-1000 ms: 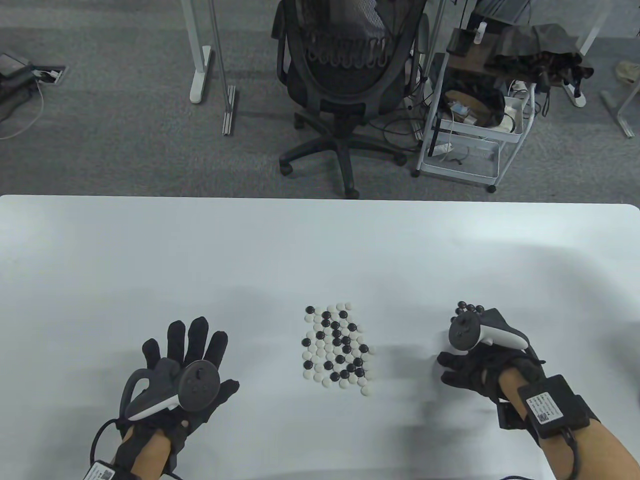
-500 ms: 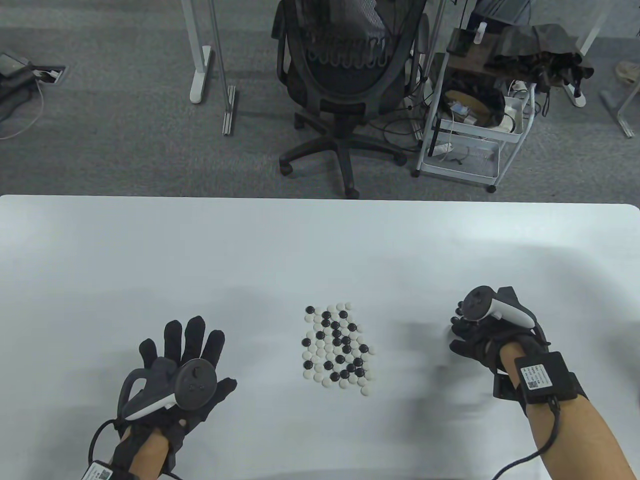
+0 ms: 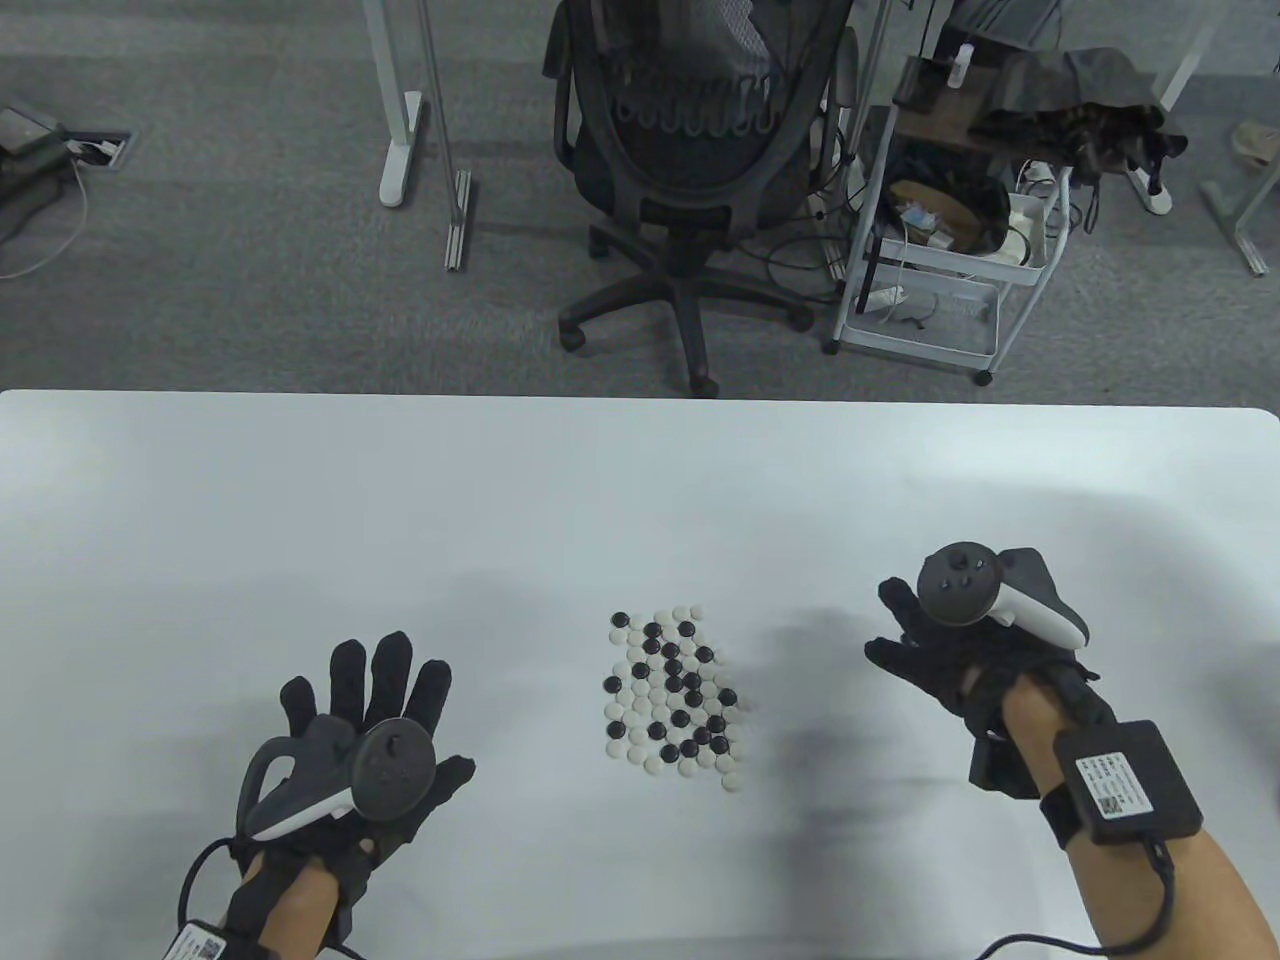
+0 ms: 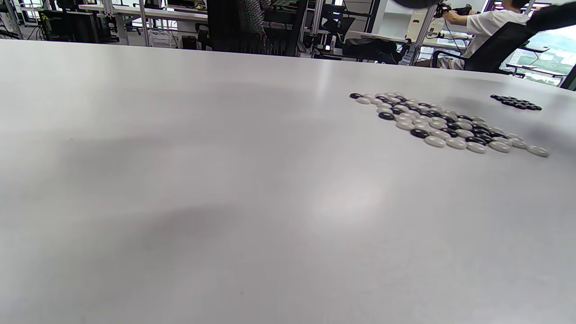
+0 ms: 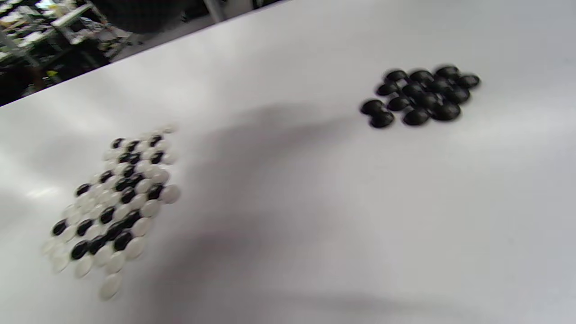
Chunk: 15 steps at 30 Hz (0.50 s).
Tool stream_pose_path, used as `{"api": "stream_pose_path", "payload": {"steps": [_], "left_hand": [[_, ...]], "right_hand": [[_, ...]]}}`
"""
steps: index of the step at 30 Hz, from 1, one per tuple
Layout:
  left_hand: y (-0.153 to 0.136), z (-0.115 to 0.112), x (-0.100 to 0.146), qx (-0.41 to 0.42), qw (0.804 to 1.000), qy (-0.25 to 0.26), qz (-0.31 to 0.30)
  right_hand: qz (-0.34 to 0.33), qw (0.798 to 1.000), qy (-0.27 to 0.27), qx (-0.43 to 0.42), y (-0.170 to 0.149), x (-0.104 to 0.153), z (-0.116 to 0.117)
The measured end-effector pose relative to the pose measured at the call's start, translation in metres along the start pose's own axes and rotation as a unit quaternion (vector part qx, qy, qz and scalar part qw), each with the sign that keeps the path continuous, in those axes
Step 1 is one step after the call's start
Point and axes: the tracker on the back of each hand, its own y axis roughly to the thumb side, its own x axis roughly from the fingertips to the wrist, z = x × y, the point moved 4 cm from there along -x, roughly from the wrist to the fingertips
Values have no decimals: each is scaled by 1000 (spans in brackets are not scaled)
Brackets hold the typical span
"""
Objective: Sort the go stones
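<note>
Sorting at early stage. Bench (image 3: 640, 480): white, bare toward far edge. Mixed black-and-white pile (image 3: 672, 697) near front edge, centre, largely unsorted. Sorted black cluster (image 5: 420, 95) toward right edge, few stones. Left hand (image 3: 360, 720) flat, fingers spread, empty. Right hand (image 3: 940, 650) over cluster; grip cannot be told.

Beyond the white table (image 3: 300, 480), a black office chair (image 3: 690, 150) stands beside a white wire cart (image 3: 940, 250).
</note>
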Motion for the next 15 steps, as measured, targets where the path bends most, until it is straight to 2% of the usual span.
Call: {"api": "stream_pose_path", "payload": {"steps": [2,6,10,12,15], "left_hand": [[2,1,0,-2,1000,4,-3],[5,2,1,-8,1000,13,-6],[6,2,1,-12,1000,17,-7],[7,2,1,-15,1000,17,-9],[9,1,-1,-18,1000,16,-9]], "right_hand": [[-37,998,-34,24,21,18,-2],[-78,990,-106,54,42,51,-5],[-93,981,-161,60,43,74,1],[-92,977,-185,58,38,80,8],[-82,975,-194,63,28,80,24]]}}
